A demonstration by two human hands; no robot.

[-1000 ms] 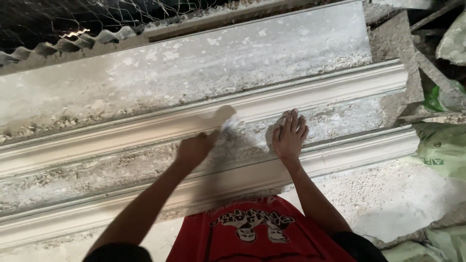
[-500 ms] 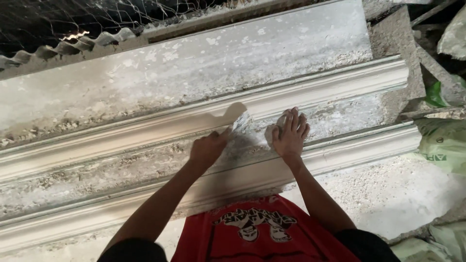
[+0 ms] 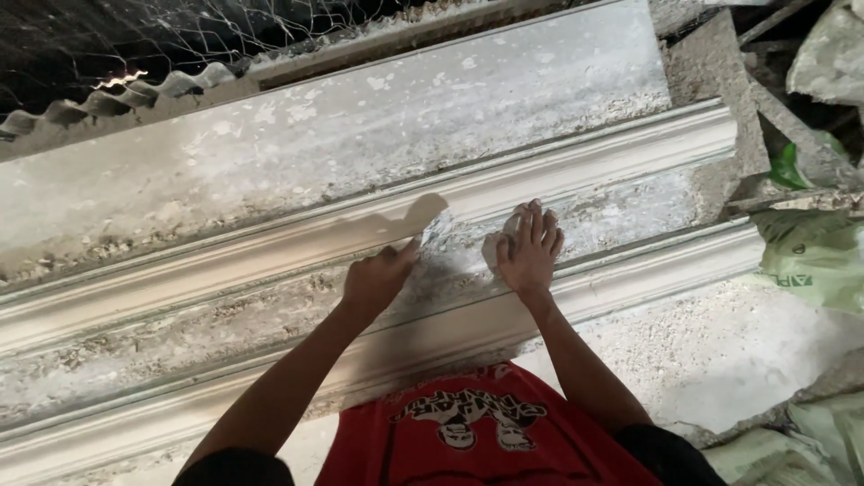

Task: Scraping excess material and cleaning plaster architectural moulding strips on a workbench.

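The person's left hand (image 3: 378, 281) holds a thin flat scraper blade (image 3: 430, 216) in a clenched grip, its tip pressed against the upper white moulding rail (image 3: 576, 166) of a long plaster cornice mould (image 3: 270, 306) lying on the surface. The right hand (image 3: 529, 252) presses a pale wad of rag or plaster (image 3: 498, 245) into the rough channel between the two rails, fingers spread over it.

The blade's corner could gouge the smooth rail if it tips, since it sits right on the profile edge. Crumbly debris in the channel could drag under the wad and scratch the finish.

Room runs freely along the channel to the left. To the right the mould ends near broken slabs (image 3: 711, 72) and green sacks (image 3: 810, 261), which crowd that end. Wire mesh (image 3: 225, 36) hangs behind, well apart.
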